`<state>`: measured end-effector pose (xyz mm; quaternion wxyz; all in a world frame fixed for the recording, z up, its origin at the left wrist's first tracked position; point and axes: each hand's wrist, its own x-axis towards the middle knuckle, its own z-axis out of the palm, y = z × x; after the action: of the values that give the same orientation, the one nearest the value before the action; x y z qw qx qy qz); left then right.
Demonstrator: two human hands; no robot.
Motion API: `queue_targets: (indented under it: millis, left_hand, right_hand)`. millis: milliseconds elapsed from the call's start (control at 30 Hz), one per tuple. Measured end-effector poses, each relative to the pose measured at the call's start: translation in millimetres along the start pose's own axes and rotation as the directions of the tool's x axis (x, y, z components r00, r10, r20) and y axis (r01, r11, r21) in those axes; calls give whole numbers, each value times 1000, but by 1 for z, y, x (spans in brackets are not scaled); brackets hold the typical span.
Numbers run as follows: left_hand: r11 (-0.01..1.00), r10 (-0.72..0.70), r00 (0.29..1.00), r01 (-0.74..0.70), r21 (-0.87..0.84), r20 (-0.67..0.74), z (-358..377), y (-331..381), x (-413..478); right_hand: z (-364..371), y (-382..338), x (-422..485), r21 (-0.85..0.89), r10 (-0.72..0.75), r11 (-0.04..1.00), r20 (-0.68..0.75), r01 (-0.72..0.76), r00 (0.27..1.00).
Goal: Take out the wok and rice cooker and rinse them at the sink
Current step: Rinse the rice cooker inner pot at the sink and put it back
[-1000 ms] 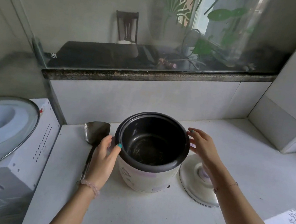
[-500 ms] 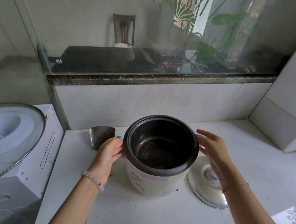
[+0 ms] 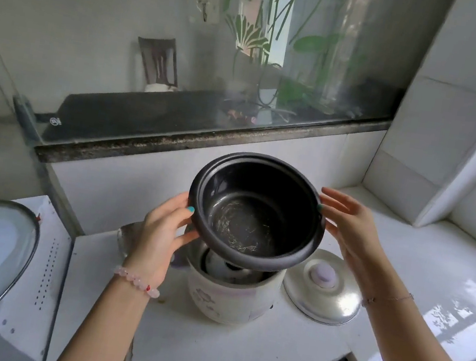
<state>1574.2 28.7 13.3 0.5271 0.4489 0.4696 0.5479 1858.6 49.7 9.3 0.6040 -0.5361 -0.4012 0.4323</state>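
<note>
Black round rice-cooker inner pot (image 3: 256, 214) is hanging tilted between both hands, above the white floral cooker body (image 3: 228, 296). Left hand (image 3: 161, 230) is gripping its left rim; right hand (image 3: 349, 231) is pressing its right rim with straight fingers. Round metal lid (image 3: 322, 288) is lying beneath the right wrist.

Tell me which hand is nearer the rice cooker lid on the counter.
Right. The right hand is on the inner pot above the lid; the left hand grips the pot's opposite side, across the cooker base.
</note>
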Motion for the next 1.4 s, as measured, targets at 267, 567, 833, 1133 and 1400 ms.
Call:
queue_targets:
  millis: [267,567,833,1133,1400]
  left_hand:
    - [999,-19,953,4,48,302,71,-9,-1]
    - [986,-164,787,151,73,594,165,-45,-38]
    - [927,-374,614,232,295,695,256,-85,-88]
    - [868,-486,528,203,452,696,400,-140,-184]
    - [818,-572,449,246,520,686,480,-178,-245]
  right_hand:
    - [-86,-17,-56,-8,-123,992,-266,125,956]
    - [-189,-6,-137,-3,-103,993,-521,119,847]
    - [-281,14,-207,27,-56,995,-675,101,736]
    - [-421,37,-284,52,64,998,-820,-38,569]
    - [-509,50,-319,84,135,989,-845,-121,517]
